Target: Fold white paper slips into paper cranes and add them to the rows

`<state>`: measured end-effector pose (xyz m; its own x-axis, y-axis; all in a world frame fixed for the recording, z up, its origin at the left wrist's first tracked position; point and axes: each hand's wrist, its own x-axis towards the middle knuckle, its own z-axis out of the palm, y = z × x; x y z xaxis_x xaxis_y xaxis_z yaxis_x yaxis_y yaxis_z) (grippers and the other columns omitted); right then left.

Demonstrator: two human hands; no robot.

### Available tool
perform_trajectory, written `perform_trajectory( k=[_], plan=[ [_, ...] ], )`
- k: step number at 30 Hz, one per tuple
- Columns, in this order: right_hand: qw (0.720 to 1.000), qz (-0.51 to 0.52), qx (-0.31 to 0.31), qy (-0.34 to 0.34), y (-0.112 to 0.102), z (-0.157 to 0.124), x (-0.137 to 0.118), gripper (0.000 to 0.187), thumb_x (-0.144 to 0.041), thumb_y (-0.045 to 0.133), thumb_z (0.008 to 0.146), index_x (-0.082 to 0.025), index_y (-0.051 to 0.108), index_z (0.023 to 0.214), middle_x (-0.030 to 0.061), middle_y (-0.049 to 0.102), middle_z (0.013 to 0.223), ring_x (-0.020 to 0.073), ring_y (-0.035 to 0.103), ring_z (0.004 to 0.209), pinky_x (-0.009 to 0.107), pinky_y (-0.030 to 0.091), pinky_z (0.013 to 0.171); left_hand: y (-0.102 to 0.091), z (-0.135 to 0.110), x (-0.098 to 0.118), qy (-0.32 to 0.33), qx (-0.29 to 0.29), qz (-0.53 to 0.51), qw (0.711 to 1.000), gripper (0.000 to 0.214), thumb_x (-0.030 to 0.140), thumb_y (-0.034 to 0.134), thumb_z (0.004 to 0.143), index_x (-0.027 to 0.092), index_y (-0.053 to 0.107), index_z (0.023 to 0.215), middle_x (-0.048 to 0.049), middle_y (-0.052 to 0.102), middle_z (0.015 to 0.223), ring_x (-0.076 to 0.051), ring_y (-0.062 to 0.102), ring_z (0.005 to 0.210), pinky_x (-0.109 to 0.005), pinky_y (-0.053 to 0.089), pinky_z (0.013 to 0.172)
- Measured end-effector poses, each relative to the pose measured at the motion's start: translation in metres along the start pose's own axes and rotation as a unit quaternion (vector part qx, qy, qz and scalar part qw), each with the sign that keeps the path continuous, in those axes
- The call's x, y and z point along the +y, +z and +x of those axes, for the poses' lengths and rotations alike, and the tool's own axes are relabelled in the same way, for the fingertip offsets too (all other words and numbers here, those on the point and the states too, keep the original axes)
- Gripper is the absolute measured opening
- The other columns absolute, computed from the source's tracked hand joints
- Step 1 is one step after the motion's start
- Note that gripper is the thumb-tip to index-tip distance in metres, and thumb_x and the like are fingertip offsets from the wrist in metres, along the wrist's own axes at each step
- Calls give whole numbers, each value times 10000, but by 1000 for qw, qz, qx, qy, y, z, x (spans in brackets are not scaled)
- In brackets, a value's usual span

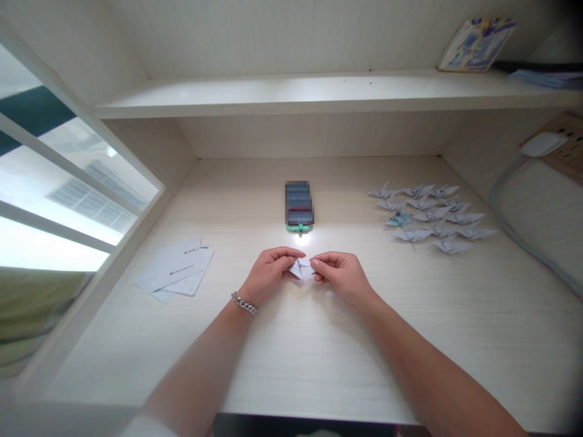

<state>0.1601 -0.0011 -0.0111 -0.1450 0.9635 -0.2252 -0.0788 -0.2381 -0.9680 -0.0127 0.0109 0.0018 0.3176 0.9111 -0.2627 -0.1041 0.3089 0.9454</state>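
Currently a small folded paper piece [302, 269], white with dark printed marks, is held just above the surface [296, 358], in the middle, between the two hands. The left hand [272, 270] has its grip pinched on one side of it, thumb and fingertips together; the right hand [342, 274] pinches the opposite end the same way, so neither grip is released. The step in hand looks like folding or shaping the narrow parts, and the next move seems to call for a steady left pinch while the right fingertips work a crease. The piece looks compact and angular, with a pointed flap; its finer creases are too small to read, and fingers cover part of it.

Just beyond the hands lies a phone [298, 202], its screen blurred out, with a green attachment [298, 229] at its near end and a bright glow on the surface before it. A silver bracelet [245, 303] circles the left wrist. Well to the left, printed paper sheets [182, 270] overlap; well to the right sit folded paper cranes [430, 215] in loose rows, mostly white, one of them bluish.
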Motion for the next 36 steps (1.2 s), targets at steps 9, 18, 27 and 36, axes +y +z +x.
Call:
perform_trajectory(
  k=[9,18,27,36],
  plan=[
    [999,-44,2,-16,2,-2,-3,253,-380,635,702,-137,679,759,37,627,600,136,570,543,254,467,520,2,-3,-1,38,18,109,993,288,313,625,718,112,641,923,-69,659,762,-135,594,667,-257,509,609],
    [999,-47,-6,-25,1,1,2,268,-392,651,687,-140,677,773,28,624,597,123,542,512,245,422,497,7,-7,5,45,-13,116,992,320,281,611,731,119,618,1007,-68,659,816,-129,610,669,-253,508,619],
    [1000,-6,-14,-13,-1,2,3,302,-411,687,649,-140,677,782,46,648,667,132,569,541,259,454,517,6,-7,4,46,-18,110,993,334,191,650,679,109,601,998,-49,643,741,-139,625,673,-251,494,628],
    [1000,20,-20,1,-2,2,2,312,-395,725,608,-137,675,776,42,649,663,132,578,553,266,477,533,7,-5,2,37,-12,77,996,333,207,674,651,107,617,963,-76,669,808,-145,626,681,-274,507,647]
  ],
)
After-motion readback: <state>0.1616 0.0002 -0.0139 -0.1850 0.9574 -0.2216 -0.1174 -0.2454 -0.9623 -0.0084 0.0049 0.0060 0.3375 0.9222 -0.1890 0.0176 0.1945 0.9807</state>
